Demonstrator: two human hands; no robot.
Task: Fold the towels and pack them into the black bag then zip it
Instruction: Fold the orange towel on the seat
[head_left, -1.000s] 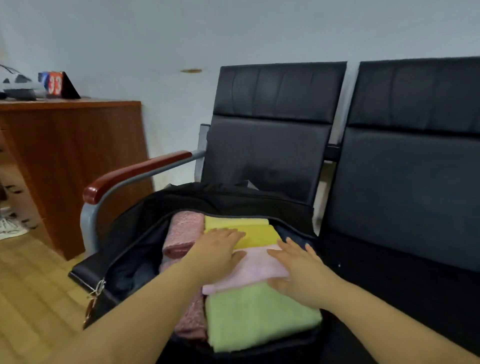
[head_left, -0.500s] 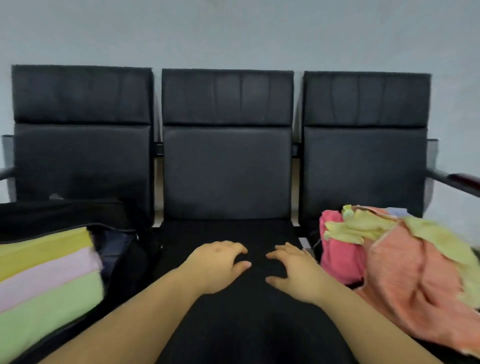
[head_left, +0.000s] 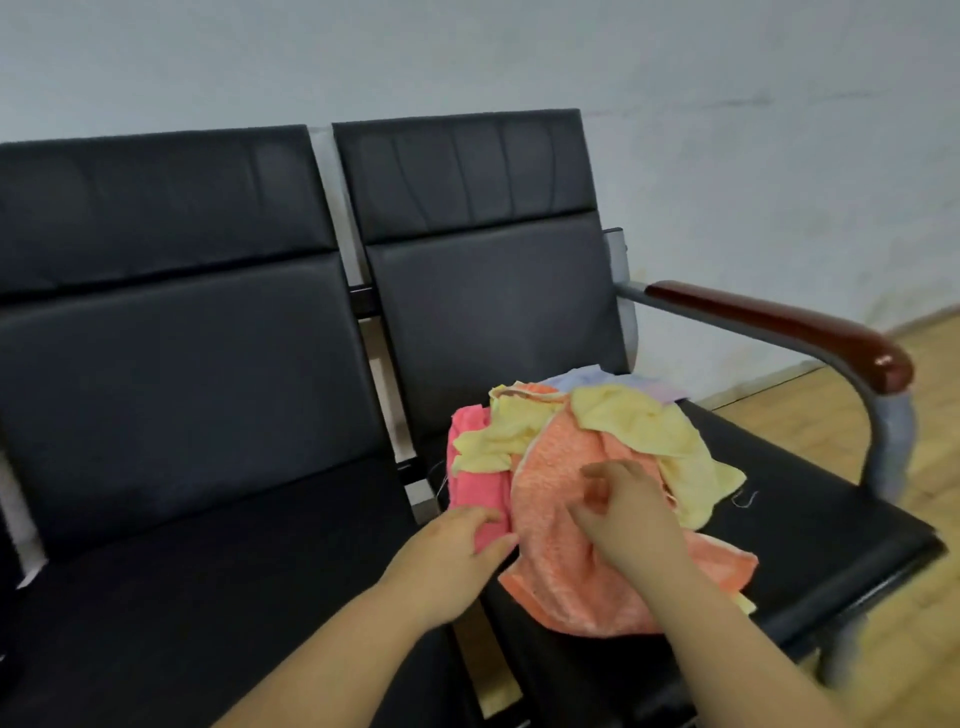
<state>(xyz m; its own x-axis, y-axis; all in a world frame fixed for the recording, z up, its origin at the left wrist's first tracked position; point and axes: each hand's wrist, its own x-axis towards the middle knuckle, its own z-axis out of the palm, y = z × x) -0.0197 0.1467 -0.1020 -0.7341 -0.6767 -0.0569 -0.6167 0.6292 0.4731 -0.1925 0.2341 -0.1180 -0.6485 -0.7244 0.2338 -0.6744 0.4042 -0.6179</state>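
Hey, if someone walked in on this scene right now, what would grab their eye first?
The bright heap of unfolded towels on the right-hand black seat: an orange towel in front, a yellow towel draped over it, a pink towel at its left. Both hands are on it, the left hand at the pink edge, the right hand over the orange.

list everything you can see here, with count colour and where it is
seats: two in view, black padded, side by side in a row
armrest: one, dark red-brown on a grey metal frame, right end of the row
orange towel: one, unfolded, front of the pile on the right seat
yellow towel: at least one, crumpled on top of the pile
pink towel: one, left side of the pile
lilac towel: one, back of the pile, mostly hidden
wall: pale grey, behind the seats
floor: wood, at right
left hand: at the pink towel's edge
right hand: over the orange towel
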